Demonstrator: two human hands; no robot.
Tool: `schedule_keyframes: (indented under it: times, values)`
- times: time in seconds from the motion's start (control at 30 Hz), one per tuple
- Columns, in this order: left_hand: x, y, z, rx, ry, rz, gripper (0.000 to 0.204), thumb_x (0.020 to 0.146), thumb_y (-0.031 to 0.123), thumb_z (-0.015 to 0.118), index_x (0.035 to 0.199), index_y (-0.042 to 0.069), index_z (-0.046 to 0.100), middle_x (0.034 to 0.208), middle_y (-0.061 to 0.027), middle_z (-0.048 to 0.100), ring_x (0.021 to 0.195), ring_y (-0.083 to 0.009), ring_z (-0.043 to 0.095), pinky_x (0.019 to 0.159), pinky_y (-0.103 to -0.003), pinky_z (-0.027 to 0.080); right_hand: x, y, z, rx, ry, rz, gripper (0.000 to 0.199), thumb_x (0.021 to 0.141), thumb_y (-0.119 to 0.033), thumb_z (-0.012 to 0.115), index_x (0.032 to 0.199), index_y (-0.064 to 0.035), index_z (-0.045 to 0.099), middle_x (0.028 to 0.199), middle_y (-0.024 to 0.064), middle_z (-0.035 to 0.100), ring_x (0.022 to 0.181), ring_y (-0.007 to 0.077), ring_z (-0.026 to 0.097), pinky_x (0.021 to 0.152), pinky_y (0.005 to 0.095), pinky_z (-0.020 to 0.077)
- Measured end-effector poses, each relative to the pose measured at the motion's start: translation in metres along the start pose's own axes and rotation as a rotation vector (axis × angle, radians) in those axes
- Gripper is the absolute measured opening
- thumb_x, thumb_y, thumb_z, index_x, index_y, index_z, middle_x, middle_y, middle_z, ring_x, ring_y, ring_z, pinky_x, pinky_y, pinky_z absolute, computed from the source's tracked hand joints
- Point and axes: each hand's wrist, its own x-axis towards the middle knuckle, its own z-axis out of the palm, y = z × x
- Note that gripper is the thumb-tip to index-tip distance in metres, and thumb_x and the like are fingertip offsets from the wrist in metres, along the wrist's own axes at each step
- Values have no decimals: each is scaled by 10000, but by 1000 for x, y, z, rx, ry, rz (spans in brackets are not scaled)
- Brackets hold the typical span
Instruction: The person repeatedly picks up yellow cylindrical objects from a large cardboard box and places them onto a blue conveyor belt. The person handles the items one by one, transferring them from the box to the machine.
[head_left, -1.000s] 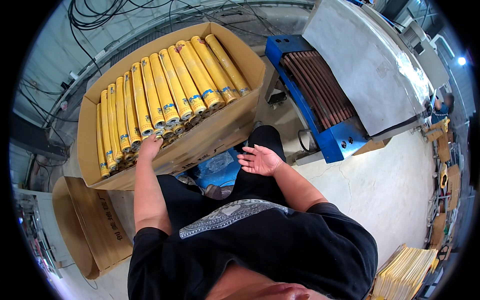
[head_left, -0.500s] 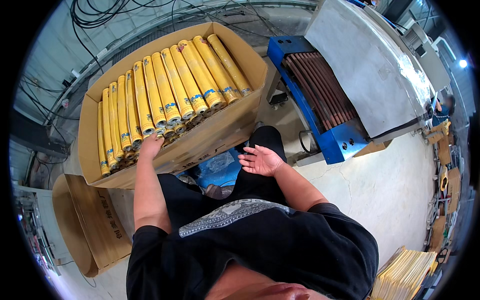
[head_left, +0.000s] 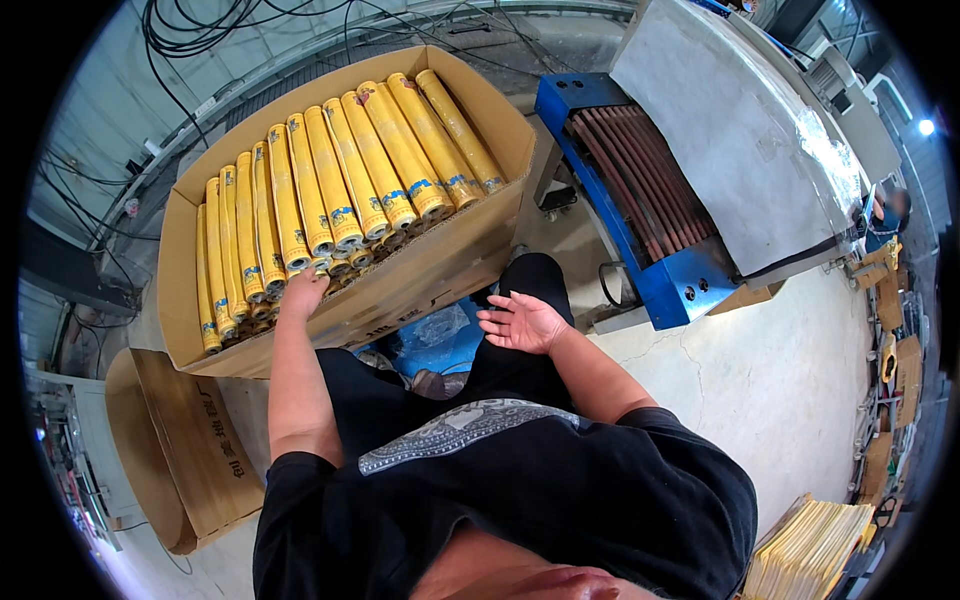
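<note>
A big cardboard box (head_left: 420, 290) stands in front of me, filled with yellow printed rolls (head_left: 325, 185) that lie side by side, their hollow ends toward me. Beneath the top row, ends of more rolls show. My left hand (head_left: 304, 294) rests at the box's near rim, beside the roll ends. Its fingers bend over the rim and are partly hidden, so I cannot make out any grip. Over my right thigh lies my right hand (head_left: 523, 322), palm up, fingers spread and loosely bent, with nothing in it.
Right of the box stands a blue-framed machine (head_left: 690, 285) with dark rollers and a pale cover. A second cardboard box (head_left: 200, 450) lies at the left. A stack of yellowish sheets (head_left: 808, 550) sits at lower right. Black cables (head_left: 205, 20) hang along the far wall.
</note>
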Motion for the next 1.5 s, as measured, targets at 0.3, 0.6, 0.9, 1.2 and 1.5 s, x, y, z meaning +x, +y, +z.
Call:
schedule_keyframes:
  times: [0.3,0.6,0.9,1.2,1.5]
  values:
    - [-4,5,-2,13,7,-8,606,849,341,574,1339,8,447,1235,-178,579,1122,-289,567,949,-352,429,0,0,-1,1,-8,-3,424,903,-373,546,1214,-88,497,1263,199,490,1142,347,504,966,506,414]
    - [-9,9,-4,63,35,9,603,840,351,575,1328,15,464,1216,-178,591,1114,-294,571,944,-356,433,0,0,-3,-2,-16,-5,430,905,-376,544,1222,-91,491,1276,196,480,1156,343,493,973,506,406]
    - [-10,10,-4,46,35,18,600,843,350,571,1327,13,463,1220,-181,587,1114,-295,570,945,-356,432,-1,0,-4,-9,-16,-10,449,906,-379,541,1244,-91,478,1278,194,481,1160,342,491,980,508,398]
    - [-8,7,-3,59,30,9,598,846,352,564,1330,16,460,1223,-175,587,1114,-299,568,944,-358,433,-4,2,1,-18,-21,-39,441,894,-380,553,1219,-85,502,1293,205,471,1161,344,491,981,508,398]
    - [-4,3,1,30,44,35,569,845,338,571,1308,18,488,1184,-175,610,1083,-294,586,918,-350,439,-36,-71,4,127,132,-757,587,852,-459,587,1233,-27,477,1269,177,515,1121,326,521,939,497,425]
